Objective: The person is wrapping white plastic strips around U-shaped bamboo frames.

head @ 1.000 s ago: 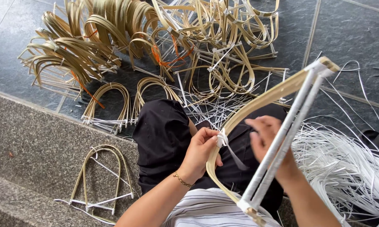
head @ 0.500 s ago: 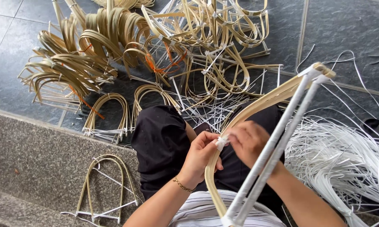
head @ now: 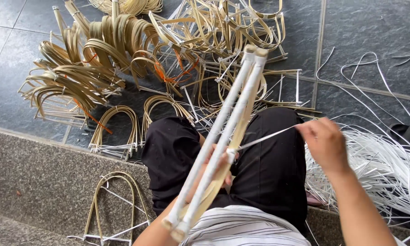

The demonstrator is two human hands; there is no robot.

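A heap of curved tan bamboo strips [head: 100, 59] is lying on the dark tiles. The left hand [head: 216, 169] is gripping the white-wrapped bamboo frame [head: 223, 136] over the lap, fingers curled around it. The right hand [head: 321, 141] is pinching a thin white plastic strip [head: 266, 136], pulling it taut.

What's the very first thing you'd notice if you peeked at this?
Right in the middle, a long frame of white-wrapped rods and a tan bamboo strip stands up from the person's lap, gripped low down by the left hand. The right hand pulls a thin white strip tight, out to the right. Behind, a big heap of curved tan bamboo hoops covers the dark tiled floor.
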